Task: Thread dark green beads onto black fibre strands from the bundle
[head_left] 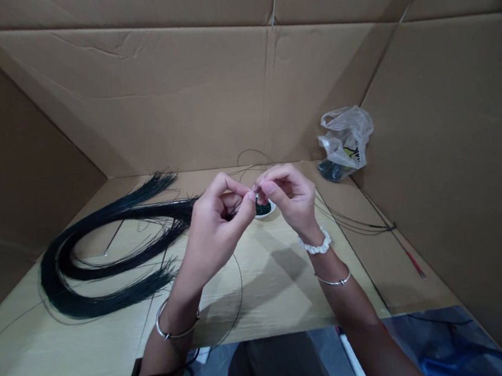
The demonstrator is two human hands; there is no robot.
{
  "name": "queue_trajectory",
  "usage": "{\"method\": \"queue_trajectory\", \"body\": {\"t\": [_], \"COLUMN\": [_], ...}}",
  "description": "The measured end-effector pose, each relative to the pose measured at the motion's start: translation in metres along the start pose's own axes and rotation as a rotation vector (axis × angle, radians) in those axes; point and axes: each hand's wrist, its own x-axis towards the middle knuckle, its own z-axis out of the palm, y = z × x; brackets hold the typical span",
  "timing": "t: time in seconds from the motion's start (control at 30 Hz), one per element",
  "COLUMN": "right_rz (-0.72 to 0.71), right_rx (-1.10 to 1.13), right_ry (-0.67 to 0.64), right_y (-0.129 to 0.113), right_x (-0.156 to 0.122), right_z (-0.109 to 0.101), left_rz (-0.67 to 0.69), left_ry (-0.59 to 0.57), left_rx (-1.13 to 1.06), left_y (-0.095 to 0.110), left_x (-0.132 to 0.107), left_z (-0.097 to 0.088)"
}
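Head view, single work station, cardboard-lined. Left hand (218, 214): fingers curled, thumb and forefinger clenched in a pinch. Right hand (288, 197): same pinch, fingertips (255, 192) meeting the left hand's just above a small white dish (272, 208) of dark green beads (263, 209); whatever they grip is too small to tell. Dish rests on a pale wood-toned tabletop (254, 307), well back from its near edge and near the far cardboard wall (180, 111). Left of the hands: looped bundle of dark green strands (106, 257). Right: loose thin wires (353, 219) running toward the tabletop's right edge. Far right corner: crumpled clear plastic bag (346, 136), yellow-and-black print unreadable. Right wrist: white scrunchie (315, 242). Left wrist: metal bangle (178, 322).
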Motion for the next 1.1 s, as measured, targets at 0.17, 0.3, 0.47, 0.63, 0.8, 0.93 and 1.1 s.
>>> {"method": "queue_trajectory", "body": {"t": [0.17,0.3,0.47,0.63,0.8,0.93,1.1], "right_rz": [-0.056,0.036,0.114,0.097,0.089,0.044,-0.038], "right_rx": [-0.160,-0.096,-0.002,0.057,0.003,-0.063,-0.172], "right_ry": [0.008,-0.044,-0.130,-0.133,-0.085,-0.105,-0.116], "right_y": [-0.003,-0.007,-0.009,-0.009,-0.012,-0.013,-0.012], "right_x": [0.001,0.003,0.004,0.005,0.006,0.005,0.005], "right_z": [-0.005,-0.007,-0.009,-0.010,-0.009,-0.011,-0.012], "left_rz": [-0.029,-0.053,-0.070,-0.060,-0.070,-0.066,-0.052], "left_ry": [-0.004,-0.042,-0.046,-0.029,-0.030,-0.035,-0.058], "left_rx": [-0.015,-0.055,-0.064,-0.101,-0.122,-0.101,-0.090], "left_y": [0.000,-0.001,-0.003,-0.001,0.000,-0.002,-0.005], "left_x": [0.001,0.002,0.003,0.005,0.006,0.006,0.007], "left_z": [0.001,0.001,0.001,0.002,0.002,0.001,0.000]}}
